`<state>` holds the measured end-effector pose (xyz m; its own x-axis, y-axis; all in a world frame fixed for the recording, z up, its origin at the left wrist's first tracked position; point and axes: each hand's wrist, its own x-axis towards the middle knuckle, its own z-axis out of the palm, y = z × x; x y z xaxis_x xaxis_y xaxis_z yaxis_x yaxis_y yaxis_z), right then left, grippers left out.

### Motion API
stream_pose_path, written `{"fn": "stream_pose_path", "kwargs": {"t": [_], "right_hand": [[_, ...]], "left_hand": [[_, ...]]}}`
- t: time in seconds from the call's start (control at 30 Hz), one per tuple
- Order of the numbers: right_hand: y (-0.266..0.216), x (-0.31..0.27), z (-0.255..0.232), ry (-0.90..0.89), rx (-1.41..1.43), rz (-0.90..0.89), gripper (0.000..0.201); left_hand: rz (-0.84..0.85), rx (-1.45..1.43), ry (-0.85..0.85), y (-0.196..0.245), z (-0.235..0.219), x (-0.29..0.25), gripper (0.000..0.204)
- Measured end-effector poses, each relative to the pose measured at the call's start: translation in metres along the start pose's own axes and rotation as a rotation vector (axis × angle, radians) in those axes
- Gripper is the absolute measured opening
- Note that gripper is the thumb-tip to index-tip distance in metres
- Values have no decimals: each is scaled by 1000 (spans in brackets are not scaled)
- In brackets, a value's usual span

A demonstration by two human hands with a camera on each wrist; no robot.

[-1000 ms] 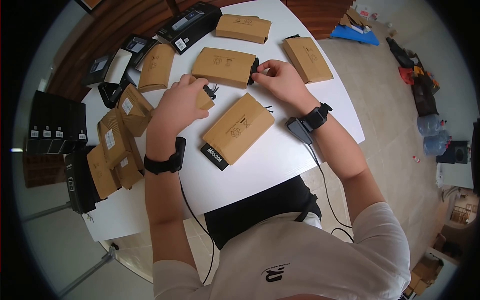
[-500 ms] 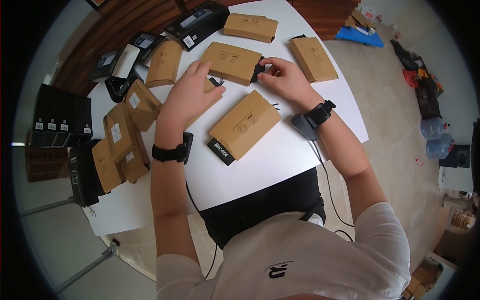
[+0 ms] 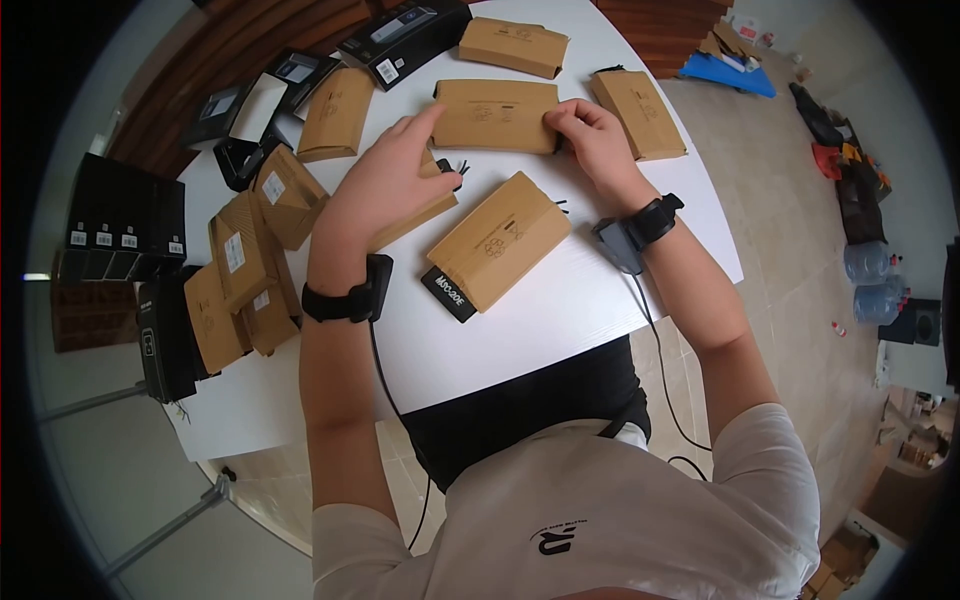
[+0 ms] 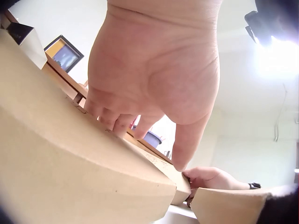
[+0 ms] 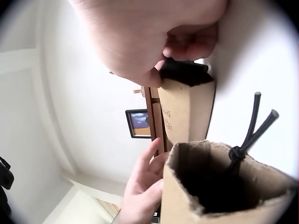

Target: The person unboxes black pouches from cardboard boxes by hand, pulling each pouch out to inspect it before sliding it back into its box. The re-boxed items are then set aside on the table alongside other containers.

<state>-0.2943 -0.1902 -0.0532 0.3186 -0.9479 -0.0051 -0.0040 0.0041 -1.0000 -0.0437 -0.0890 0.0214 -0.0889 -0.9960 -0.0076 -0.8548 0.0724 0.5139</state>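
Note:
A flat brown cardboard box (image 3: 497, 118) lies between both hands near the table's far side. My right hand (image 3: 603, 147) pinches its right end, thumb on the cardboard edge. In the right wrist view a black item (image 5: 187, 71) fills that end, under the curled fingers. My left hand (image 3: 385, 182) reaches to the box's left end with fingers extended. Below the left palm lies another cardboard box (image 3: 415, 222) with black cord ends, partly hidden by that hand. Nearer me is a tilted cardboard box (image 3: 500, 245), a black piece marked MSC-20E (image 3: 449, 293) sticking out of it.
Further cardboard boxes stand at the back (image 3: 513, 46), at the right edge (image 3: 640, 113) and in a pile at the left (image 3: 243, 260). Black boxes (image 3: 405, 40) line the far left. Cables run from both wrist cameras. White table (image 3: 560, 320) shows in front.
The held box has turned more level, and the black item at its right end shows much less in the head view. The right hand has moved onto the cardboard edge. The head view has shifted slightly.

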Motion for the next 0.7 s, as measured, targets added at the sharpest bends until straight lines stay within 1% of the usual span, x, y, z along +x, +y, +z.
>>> {"fn": "stream_pose_path", "kwargs": {"t": [0.03, 0.07, 0.13, 0.17, 0.23, 0.27, 0.33, 0.37, 0.4, 0.43, 0.47, 0.5, 0.53, 0.57, 0.6, 0.63, 0.67, 0.7], "right_hand": [[-2, 0, -1, 34, 64, 14, 16], [-3, -1, -2, 35, 64, 14, 16], [-10, -3, -3, 67, 101, -5, 12], [-13, -6, -3, 68, 101, -7, 12], [-20, -12, 0, -11, 82, -52, 12], [-21, -15, 1, -12, 84, -52, 12], [-23, -21, 4, -201, 154, -58, 11], [-25, -24, 5, -274, 178, -50, 11], [-25, -26, 6, -275, 180, -48, 11], [-26, -27, 8, -322, 168, -43, 10], [-26, -27, 8, -369, 155, -38, 10], [-26, -27, 8, -367, 155, -37, 10], [-26, -26, 7, -358, 124, -73, 12], [-26, -26, 7, -346, 93, -110, 17], [-26, -26, 8, -343, 93, -111, 17], [-26, -26, 11, -286, 95, -202, 27], [-25, -27, 12, -230, 97, -292, 37], [-27, -27, 12, -228, 98, -293, 37]], "left_hand": [[47, 13, 22, 0, 0, 0, 84], [47, 13, 22, 1, 0, 0, 84], [163, 167, 237, 8, -2, 0, 91], [164, 167, 238, 14, -4, -1, 91], [312, 320, 378, 28, -7, -6, 96], [312, 322, 377, 29, -4, -6, 96], [393, 435, 359, 30, 2, -8, 97], [392, 436, 357, 30, 2, -8, 97], [331, 425, 253, 29, 1, -9, 94], [271, 414, 151, 29, 1, -10, 92], [271, 414, 150, 28, -1, -10, 92], [261, 371, 139, 27, -3, -10, 90], [253, 327, 126, 27, -4, -9, 89], [257, 327, 124, 27, -4, -10, 89], [269, 327, 155, 28, -5, -11, 83], [280, 328, 186, 28, -6, -11, 78], [282, 329, 186, 28, -6, -11, 78], [292, 299, 196, 28, -6, -11, 77]]}}
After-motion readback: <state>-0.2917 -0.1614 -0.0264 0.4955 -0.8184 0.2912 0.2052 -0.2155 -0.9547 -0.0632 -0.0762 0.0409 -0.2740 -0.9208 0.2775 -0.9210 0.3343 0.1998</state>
